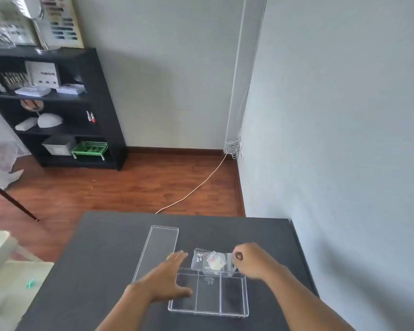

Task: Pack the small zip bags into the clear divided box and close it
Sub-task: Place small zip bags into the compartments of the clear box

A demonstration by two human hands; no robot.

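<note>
The clear divided box [233, 312] lies open on the dark table [105, 271], near its front edge, with three compartments that look bare. Its clear lid [161, 244] lies flat to the left and farther back. A small pile of clear zip bags [209, 260] with pale contents rests just behind the box's far wall. My left hand [167, 280] lies flat with fingers spread over the box's left end and the lid's near end. My right hand [251, 260] pinches the right edge of one zip bag in the pile.
A grey wall runs close along the table's right side. Beyond the table are wooden floor, a trailing cable [201, 185] and a black shelf unit [58, 108] at the back left. A pale surface with a small green item [30, 283] sits at the left.
</note>
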